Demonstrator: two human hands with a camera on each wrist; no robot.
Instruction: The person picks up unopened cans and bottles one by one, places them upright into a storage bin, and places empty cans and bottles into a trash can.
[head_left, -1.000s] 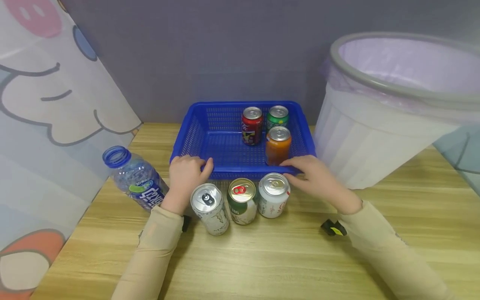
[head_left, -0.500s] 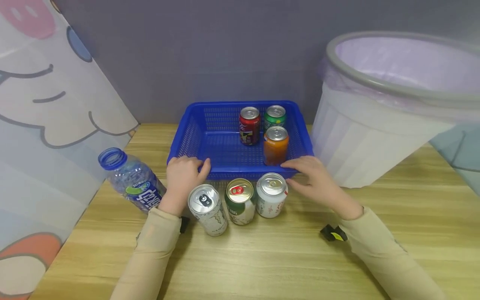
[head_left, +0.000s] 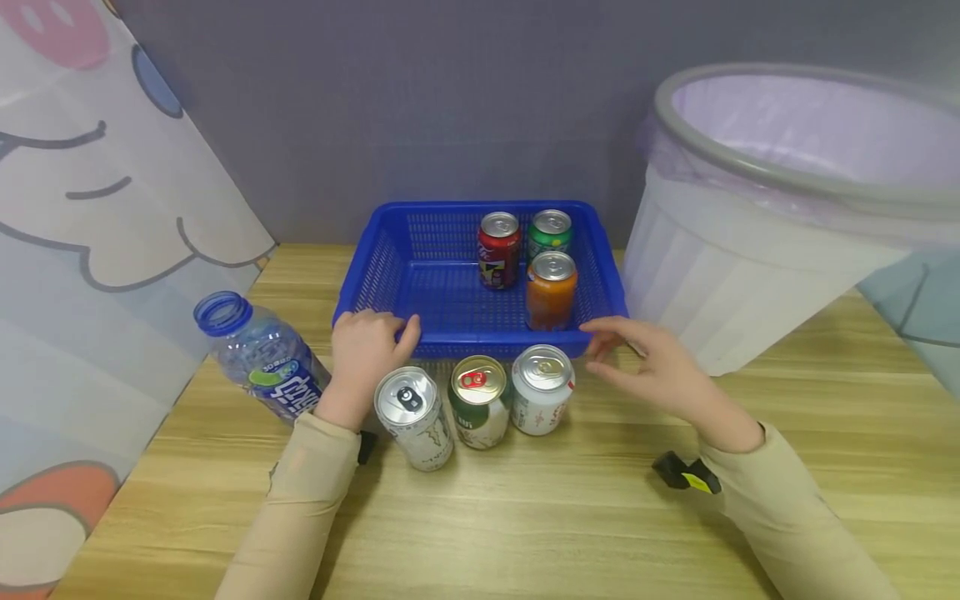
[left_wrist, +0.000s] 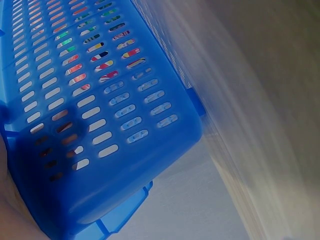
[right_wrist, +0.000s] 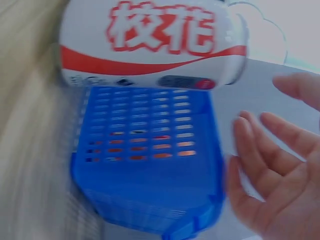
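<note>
My left hand grips the front left corner of a blue plastic basket; in the left wrist view its fingers show dimly through the slots of the basket wall. At the front right corner my right hand is just off the rim, its fingers loosely bent and holding nothing. A red can, a green can and an orange can stand in the basket's right half. In front stand a silver-white can, a green-and-white can and a white can with red lettering, nearest my right hand.
Left of my left arm stands an uncapped clear bottle with a blue label. A white bin with a grey rim and a purple liner rises at the right. A grey panel stands behind the basket.
My right hand has come off the basket's front right rim and moved slightly right. My left hand keeps its hold; the basket and the cans look unmoved.
</note>
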